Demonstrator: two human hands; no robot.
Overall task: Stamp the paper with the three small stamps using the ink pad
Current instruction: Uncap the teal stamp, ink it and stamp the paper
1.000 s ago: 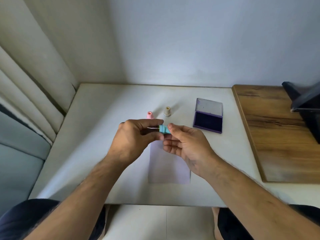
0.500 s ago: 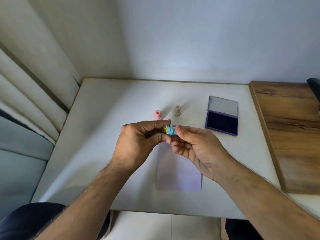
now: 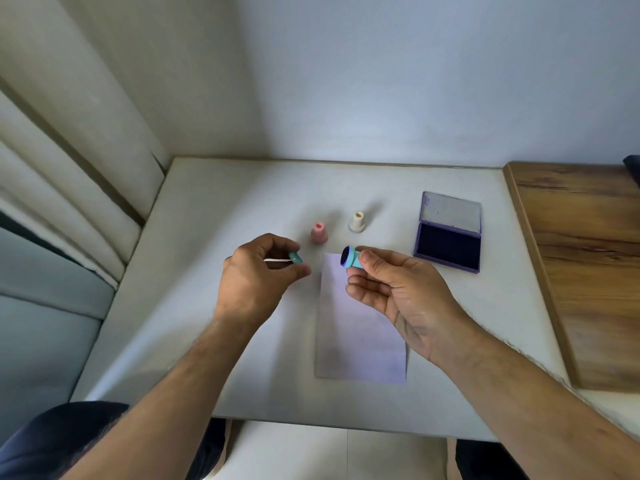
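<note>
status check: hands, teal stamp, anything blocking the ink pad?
Left hand pinches teal cap. Right hand holds teal stamp above paper, face exposed. Ink pad open, path clear.

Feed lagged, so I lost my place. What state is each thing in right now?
Teal stamp: uncapped, held in right hand, dark face pointing left.
Teal cap: off, pinched in left hand.
Pink stamp: upright on table, untouched.
Cream stamp: upright, untouched.
Ink pad: lid open.
Paper: flat, no clear marks visible.
</note>
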